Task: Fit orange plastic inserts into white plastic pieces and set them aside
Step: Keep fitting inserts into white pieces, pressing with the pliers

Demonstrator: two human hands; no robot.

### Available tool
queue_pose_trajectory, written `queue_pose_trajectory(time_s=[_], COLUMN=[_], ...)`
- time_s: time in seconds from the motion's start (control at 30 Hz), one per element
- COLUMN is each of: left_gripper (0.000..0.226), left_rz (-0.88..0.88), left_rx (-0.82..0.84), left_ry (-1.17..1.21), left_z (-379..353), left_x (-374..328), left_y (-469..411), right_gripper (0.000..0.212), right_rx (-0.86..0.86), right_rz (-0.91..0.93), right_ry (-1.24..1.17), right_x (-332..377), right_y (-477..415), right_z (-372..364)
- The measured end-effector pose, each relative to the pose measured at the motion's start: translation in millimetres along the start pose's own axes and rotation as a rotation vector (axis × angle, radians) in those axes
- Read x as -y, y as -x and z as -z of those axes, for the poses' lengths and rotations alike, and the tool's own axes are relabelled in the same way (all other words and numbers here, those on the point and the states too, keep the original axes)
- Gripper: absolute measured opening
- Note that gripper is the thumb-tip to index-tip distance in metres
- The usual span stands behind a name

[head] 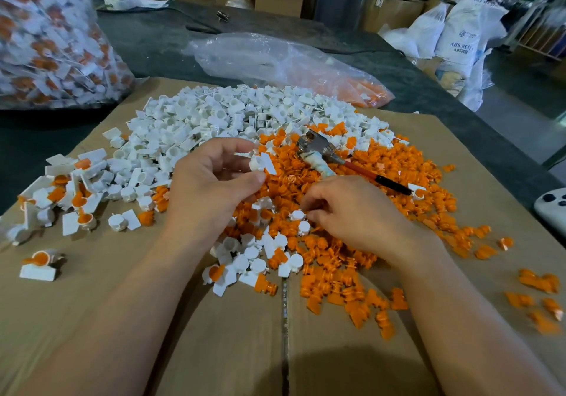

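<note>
The white pieces (214, 114) make one big pile. The orange inserts (398, 175) are bright beside it. The held piece (262, 163) is white too. The cardboard (122, 319) is brown, and the surface (159, 43) is dark grey. The tool (361, 171) has a red and black handle. The big clear bag (46, 37) shows white and orange patches. The sacks (459, 34) are white, maybe with blue letters.

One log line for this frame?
left hand: holds white piece | right hand: fingers curled in orange inserts, grasp unclear | stage: unfitted
</note>
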State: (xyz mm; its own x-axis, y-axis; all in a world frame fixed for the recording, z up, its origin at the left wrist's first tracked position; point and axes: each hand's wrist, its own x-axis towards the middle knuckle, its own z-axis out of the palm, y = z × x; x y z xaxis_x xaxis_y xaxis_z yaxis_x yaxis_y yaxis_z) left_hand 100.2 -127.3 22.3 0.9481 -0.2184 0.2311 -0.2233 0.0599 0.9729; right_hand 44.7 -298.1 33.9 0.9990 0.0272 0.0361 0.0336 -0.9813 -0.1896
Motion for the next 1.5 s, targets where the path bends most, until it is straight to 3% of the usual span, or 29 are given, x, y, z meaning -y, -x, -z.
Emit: queue_pose_trajectory(time_s=[0.17,0.27,0.4,0.6,0.87,1.03,1.27,1.37,1.5], left_gripper=[0.029,0.025,0.023,0.023,0.016,0.017,0.037,0.026,0.003], left_rz=[0.008,0.03,0.095,0.21,0.314,0.281,0.166,0.151,0.212], left_rx=[0.017,0.04,0.083,0.115,0.293,0.342,0.38,0.37,0.323], left_ry=[0.004,0.039,0.15,0.307,0.232,0.209,0.178,0.132,0.169], left_z=[-1,-1,0,1,-2,-1,-2,-3,-2], left_x=[-2,-2,-2,-3,-3,-4,-6,-5,-5], left_y=[1,1,0,-2,2,3,5,5,4], right_gripper=[0.014,0.009,0.028,0.032,0.035,0.032,0.025,0.015,0.026], right_rx=[-0.018,-0.086,-0.187,-0.277,-0.37,-0.276,-0.361,-0.36,-0.385], right_rz=[-0.023,-0.06,-0.055,-0.019,0.148,0.178,0.086,0.075,0.077], right_ry=[-0.053,-0.324,-0.605,-0.639,-0.687,-0.715,-0.695,-0.667,-0.809], right_x=[0,-1,0,5,20,24,22,22,23], right_y=[1,3,3,2,2,0,-2,-2,-1], right_z=[0,5,9,6,0,-5,-5,-6,-5])
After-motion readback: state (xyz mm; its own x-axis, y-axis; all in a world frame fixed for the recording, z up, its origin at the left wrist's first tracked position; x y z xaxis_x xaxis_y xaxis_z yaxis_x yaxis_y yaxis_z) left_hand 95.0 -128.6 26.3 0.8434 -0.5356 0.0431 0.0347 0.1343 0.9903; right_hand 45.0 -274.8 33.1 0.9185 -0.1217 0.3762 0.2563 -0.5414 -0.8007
